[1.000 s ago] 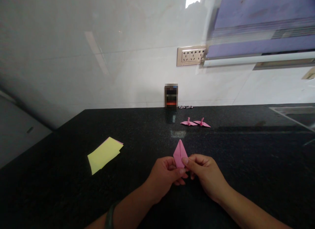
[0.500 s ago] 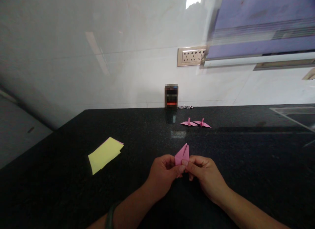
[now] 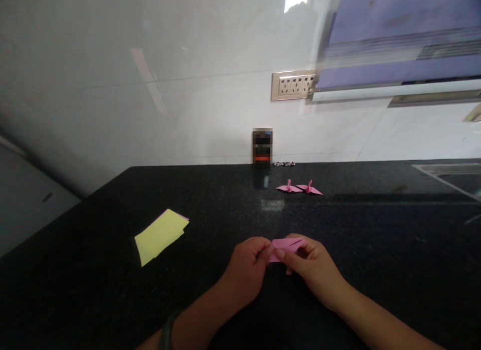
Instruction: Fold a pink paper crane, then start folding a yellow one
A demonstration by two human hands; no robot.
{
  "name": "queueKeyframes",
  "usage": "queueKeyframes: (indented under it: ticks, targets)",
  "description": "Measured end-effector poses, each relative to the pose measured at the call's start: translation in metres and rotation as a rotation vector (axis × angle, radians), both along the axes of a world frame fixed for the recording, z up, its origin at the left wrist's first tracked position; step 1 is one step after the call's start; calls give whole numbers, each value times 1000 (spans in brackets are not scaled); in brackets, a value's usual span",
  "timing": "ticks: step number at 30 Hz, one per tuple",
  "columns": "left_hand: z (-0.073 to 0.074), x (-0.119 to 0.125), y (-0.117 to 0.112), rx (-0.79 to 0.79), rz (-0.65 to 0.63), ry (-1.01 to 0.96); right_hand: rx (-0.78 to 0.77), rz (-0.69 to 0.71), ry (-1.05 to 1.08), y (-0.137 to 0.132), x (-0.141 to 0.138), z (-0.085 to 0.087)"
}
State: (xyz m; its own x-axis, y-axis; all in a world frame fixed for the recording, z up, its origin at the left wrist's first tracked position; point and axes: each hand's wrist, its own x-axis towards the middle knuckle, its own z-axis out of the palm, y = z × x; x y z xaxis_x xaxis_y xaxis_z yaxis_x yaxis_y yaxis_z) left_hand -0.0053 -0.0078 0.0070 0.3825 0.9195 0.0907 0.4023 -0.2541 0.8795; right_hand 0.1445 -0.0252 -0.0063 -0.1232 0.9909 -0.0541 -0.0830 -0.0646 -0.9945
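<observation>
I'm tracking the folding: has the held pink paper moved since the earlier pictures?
Yes: against the wall socket, the pink paper has turned clockwise, from pointing towards the wall to pointing right.

The folded paper is pink, like both cranes near the speckled black counter back edge. Toward its left edge, the sheets show yellow.

Open black countertop is left between the yellow sheets and the left hand, while the way forward from the right hand is obstructed by two pink paper cranes and, farther back, bounded by the wall.
</observation>
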Motion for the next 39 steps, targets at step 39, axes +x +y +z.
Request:
queueKeyframes:
  ticks: [39]
  targets:
    - [1, 4, 1, -435, 33, -396, 751, 45, -768, 2, 15, 9]
